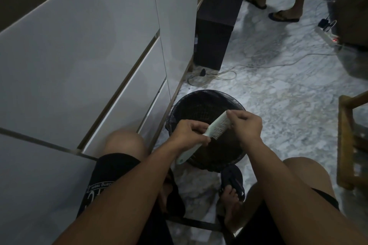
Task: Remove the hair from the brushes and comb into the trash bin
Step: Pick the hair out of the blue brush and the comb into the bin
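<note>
Head view, lower middle of the frame: the left hand is wrapped round the handle of a pale green brush, tilting it bristles-up right over the trash bin, probably so anything pulled loose drops straight in. The right hand has its fingers curled in against the bristles near the tip, looks like it's picking at hair, though I can't make out any strands. No other brushes or comb in view.
</note>
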`<state>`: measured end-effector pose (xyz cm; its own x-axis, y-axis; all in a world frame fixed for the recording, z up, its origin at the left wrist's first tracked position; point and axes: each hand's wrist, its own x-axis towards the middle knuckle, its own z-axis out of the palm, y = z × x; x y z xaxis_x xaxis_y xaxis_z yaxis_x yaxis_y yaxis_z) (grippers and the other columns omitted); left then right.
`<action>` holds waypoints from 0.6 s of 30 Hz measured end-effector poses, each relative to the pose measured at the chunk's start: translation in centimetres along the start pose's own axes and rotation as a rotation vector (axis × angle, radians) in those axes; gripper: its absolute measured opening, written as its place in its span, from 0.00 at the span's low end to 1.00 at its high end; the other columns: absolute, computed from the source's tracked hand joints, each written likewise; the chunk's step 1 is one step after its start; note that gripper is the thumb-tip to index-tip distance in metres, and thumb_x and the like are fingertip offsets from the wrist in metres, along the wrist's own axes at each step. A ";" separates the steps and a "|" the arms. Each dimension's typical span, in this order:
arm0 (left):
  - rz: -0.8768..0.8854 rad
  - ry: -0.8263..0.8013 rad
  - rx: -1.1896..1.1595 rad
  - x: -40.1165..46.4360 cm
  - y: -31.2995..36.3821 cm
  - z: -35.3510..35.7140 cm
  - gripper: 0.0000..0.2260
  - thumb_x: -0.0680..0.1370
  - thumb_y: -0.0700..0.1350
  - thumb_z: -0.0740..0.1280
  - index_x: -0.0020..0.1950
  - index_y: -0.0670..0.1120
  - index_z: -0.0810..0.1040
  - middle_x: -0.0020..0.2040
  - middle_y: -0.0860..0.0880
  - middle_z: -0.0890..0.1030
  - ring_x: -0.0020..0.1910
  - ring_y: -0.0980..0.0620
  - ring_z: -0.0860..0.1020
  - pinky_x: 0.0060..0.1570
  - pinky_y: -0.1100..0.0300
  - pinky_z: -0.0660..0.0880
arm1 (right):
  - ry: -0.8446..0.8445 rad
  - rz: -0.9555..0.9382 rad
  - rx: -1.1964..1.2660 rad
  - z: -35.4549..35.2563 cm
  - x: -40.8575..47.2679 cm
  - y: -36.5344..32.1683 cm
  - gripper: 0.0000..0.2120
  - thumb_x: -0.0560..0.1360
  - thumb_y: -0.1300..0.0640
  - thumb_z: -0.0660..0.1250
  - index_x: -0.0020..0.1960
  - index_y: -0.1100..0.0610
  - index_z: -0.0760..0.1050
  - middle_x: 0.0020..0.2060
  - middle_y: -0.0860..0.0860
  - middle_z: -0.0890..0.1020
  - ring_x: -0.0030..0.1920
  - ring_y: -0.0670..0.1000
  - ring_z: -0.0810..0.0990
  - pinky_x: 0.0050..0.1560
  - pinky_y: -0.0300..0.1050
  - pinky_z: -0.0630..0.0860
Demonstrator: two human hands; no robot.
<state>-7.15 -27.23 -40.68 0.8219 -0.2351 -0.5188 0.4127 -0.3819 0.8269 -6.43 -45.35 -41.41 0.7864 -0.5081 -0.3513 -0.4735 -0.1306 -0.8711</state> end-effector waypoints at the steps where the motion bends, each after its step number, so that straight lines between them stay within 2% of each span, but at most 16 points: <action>1: -0.011 0.010 -0.017 0.1 -0.1 0.1 0.18 0.66 0.35 0.77 0.53 0.49 0.85 0.48 0.49 0.86 0.49 0.46 0.85 0.58 0.45 0.79 | -0.005 0.021 0.036 0.1 -0.1 0.1 0.03 0.69 0.52 0.75 0.38 0.50 0.83 0.40 0.52 0.86 0.42 0.51 0.85 0.49 0.54 0.83; 2: -0.014 0.013 -0.031 0.2 -0.1 0.2 0.18 0.66 0.35 0.77 0.53 0.49 0.85 0.48 0.49 0.86 0.50 0.46 0.85 0.58 0.45 0.79 | -0.011 0.033 0.038 0.3 -0.1 0.3 0.03 0.68 0.51 0.75 0.40 0.49 0.83 0.42 0.51 0.86 0.43 0.51 0.85 0.51 0.55 0.82; 5: -0.013 0.020 -0.046 0.0 0.0 0.5 0.18 0.69 0.35 0.76 0.58 0.45 0.83 0.48 0.49 0.85 0.48 0.49 0.84 0.58 0.47 0.80 | -0.060 0.042 -0.029 0.8 -0.7 0.4 0.11 0.69 0.53 0.74 0.50 0.51 0.82 0.47 0.52 0.85 0.49 0.52 0.84 0.55 0.54 0.81; 7: -0.012 0.066 -0.076 0.0 0.0 0.7 0.19 0.70 0.34 0.75 0.60 0.43 0.82 0.48 0.47 0.85 0.45 0.51 0.84 0.53 0.51 0.82 | -0.151 0.110 0.005 0.9 -1.1 0.4 0.13 0.70 0.60 0.74 0.54 0.57 0.80 0.49 0.56 0.84 0.47 0.54 0.84 0.48 0.50 0.83; 9: -0.017 0.134 -0.140 0.2 0.1 0.6 0.17 0.72 0.33 0.74 0.60 0.41 0.81 0.49 0.46 0.84 0.41 0.53 0.83 0.45 0.60 0.83 | -0.262 0.160 0.037 1.0 -1.8 0.2 0.10 0.69 0.65 0.75 0.50 0.61 0.81 0.46 0.58 0.84 0.42 0.54 0.86 0.39 0.43 0.83; 11: -0.021 0.187 -0.221 0.3 0.3 0.4 0.17 0.73 0.32 0.72 0.61 0.39 0.80 0.48 0.47 0.84 0.42 0.53 0.83 0.42 0.64 0.82 | -0.270 0.120 0.002 1.2 -2.4 0.0 0.06 0.68 0.66 0.75 0.43 0.61 0.81 0.41 0.58 0.85 0.37 0.55 0.86 0.37 0.44 0.83; 14: -0.056 0.235 -0.264 0.6 0.8 0.1 0.17 0.73 0.33 0.72 0.61 0.42 0.81 0.51 0.48 0.84 0.49 0.49 0.82 0.52 0.55 0.80 | -0.166 0.007 -0.113 1.4 -2.7 0.0 0.05 0.72 0.62 0.73 0.47 0.61 0.83 0.37 0.56 0.86 0.37 0.53 0.86 0.44 0.48 0.84; 16: -0.108 0.268 -0.295 1.0 1.2 0.0 0.15 0.71 0.35 0.75 0.56 0.47 0.83 0.52 0.48 0.85 0.51 0.47 0.82 0.56 0.51 0.79 | -0.164 -0.097 -0.288 1.2 -2.7 -0.1 0.09 0.73 0.58 0.72 0.52 0.57 0.84 0.43 0.51 0.86 0.45 0.49 0.84 0.54 0.44 0.79; 18: -0.176 0.296 -0.352 1.6 1.7 -0.4 0.12 0.69 0.36 0.76 0.47 0.50 0.83 0.51 0.44 0.85 0.52 0.43 0.82 0.56 0.45 0.80 | -0.255 -0.157 -0.358 1.2 -3.1 -0.5 0.13 0.72 0.56 0.72 0.56 0.55 0.82 0.48 0.48 0.84 0.51 0.46 0.81 0.59 0.43 0.76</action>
<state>-4.93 -27.96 -40.00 0.7831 0.0894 -0.6154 0.6209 -0.0560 0.7819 -8.17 -42.68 -40.24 0.9106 -0.2394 -0.3367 -0.4129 -0.4975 -0.7629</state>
